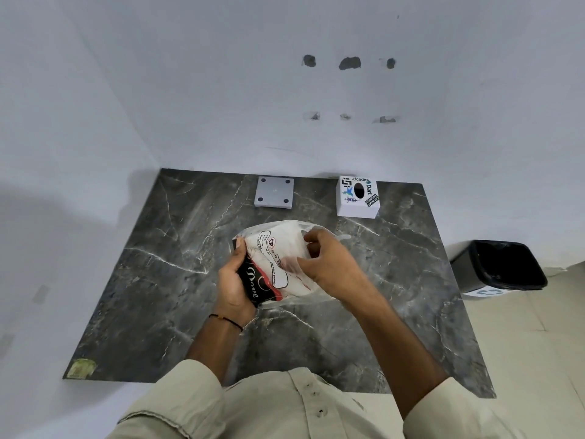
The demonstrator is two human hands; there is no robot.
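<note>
A translucent white plastic bag (278, 248) with red and black print is held above the dark marble table (158, 280). A black and red packet (253, 280) sticks out of its near left side. My left hand (232, 280) grips the packet and the bag's left edge, thumb on top. My right hand (329, 264) pinches the bag's right side, fingers curled into the plastic. What else the bag holds is hidden.
A grey square plate (274, 192) with four dark corner dots lies at the table's back edge. A white sticker-covered box (358, 196) stands to its right. A black waste bin (500, 264) sits on the floor at the right. White walls close off the back and left.
</note>
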